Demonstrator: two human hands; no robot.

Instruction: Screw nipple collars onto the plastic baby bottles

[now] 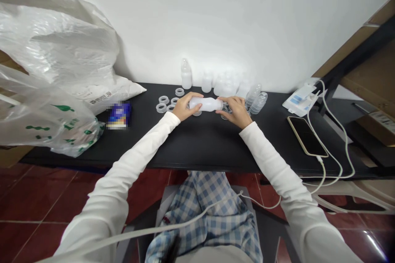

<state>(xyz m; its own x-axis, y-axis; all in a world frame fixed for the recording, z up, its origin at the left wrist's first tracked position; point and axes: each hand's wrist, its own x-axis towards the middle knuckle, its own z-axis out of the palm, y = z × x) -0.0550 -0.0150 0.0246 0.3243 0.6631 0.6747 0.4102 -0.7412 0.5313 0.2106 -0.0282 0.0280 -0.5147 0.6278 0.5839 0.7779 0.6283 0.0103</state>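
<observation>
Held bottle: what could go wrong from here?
The bottle is held sideways between the left grip and right grip, so it might slip if either loosens. The loose rings near the left grip could get knocked. A snagged cable might drag the phone it is plugged into.

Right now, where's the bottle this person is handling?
In the head camera's view, the whitish bottle is near the middle, held sideways between the left hand and right hand over the black table, in front of the standing bottles.
</observation>
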